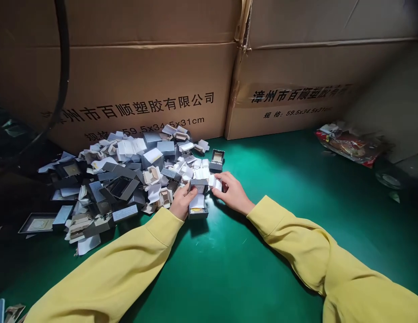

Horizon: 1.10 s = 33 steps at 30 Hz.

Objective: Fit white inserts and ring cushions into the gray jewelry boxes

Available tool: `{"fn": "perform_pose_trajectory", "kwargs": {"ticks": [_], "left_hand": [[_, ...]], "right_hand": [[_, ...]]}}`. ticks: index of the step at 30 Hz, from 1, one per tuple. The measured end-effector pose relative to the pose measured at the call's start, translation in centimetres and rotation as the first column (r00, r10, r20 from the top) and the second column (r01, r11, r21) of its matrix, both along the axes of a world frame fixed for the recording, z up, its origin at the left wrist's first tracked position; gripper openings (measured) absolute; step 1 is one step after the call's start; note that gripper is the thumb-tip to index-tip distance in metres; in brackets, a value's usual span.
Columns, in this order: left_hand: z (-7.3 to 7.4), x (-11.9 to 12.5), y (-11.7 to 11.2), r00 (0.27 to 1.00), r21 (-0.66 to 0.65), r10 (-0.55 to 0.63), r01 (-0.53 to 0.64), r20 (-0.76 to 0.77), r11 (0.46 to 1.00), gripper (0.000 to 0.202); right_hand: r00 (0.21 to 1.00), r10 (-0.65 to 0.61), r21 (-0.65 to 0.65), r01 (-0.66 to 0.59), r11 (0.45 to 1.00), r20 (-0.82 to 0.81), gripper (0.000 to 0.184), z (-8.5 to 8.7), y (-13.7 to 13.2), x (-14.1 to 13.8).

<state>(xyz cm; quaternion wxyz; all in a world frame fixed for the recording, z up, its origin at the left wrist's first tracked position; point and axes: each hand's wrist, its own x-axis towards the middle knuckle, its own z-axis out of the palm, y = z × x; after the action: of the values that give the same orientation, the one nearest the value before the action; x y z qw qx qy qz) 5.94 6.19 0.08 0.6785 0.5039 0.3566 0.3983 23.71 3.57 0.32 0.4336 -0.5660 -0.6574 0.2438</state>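
My left hand (183, 200) grips a small dark grey hinged box (198, 212) by its raised lid, just above the green tabletop. White lining and a bit of yellow show inside this box. To its right, my right hand (231, 192) has its fingers closed around a small white folded piece (213, 182), perhaps a paper or card insert. A big pile of similar grey boxes and white paper pieces (131, 148) lies left of and behind my hands. Just beyond my right hand, another small open box (217, 160) stands with its lid up.
Large cardboard cartons (144, 76) with black printed characters line the back of the green table (262, 269). At the back right lies a red and clear plastic bag (355, 143). A dark cable (63, 58) hangs at the left. Scraps (14, 312) sit in the bottom left corner.
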Motion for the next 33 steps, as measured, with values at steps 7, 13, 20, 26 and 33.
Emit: {"fn": "perform_pose_trajectory", "kwargs": {"ticks": [7,13,20,26,33], "left_hand": [[0.3,0.0,0.2,0.992,0.199,-0.084,0.102,-0.099,0.975,0.052],[-0.3,-0.6,0.7,0.97,0.196,-0.222,0.237,-0.095,0.952,0.053],[0.0,-0.5,0.0,0.992,0.24,-0.026,0.056,-0.127,0.969,0.053],[1.1,-0.1,-0.4,0.96,0.352,-0.004,0.108,-0.281,0.93,0.062],[0.9,-0.3,-0.1,0.97,0.389,0.002,0.096,-0.244,0.916,0.06]], "right_hand": [[1.0,0.013,0.058,-0.013,0.998,0.003,0.04,-0.3,-0.2,0.3],[1.0,0.003,0.113,-0.005,0.994,0.018,0.035,0.1,-0.5,0.4],[0.981,-0.058,-0.024,0.054,0.998,-0.184,0.039,-0.2,-0.1,0.4],[0.925,0.033,-0.099,-0.075,0.992,-0.378,0.043,-0.6,0.1,0.2],[0.91,-0.007,-0.11,-0.043,0.993,-0.414,0.045,-0.9,0.4,0.3]]}}
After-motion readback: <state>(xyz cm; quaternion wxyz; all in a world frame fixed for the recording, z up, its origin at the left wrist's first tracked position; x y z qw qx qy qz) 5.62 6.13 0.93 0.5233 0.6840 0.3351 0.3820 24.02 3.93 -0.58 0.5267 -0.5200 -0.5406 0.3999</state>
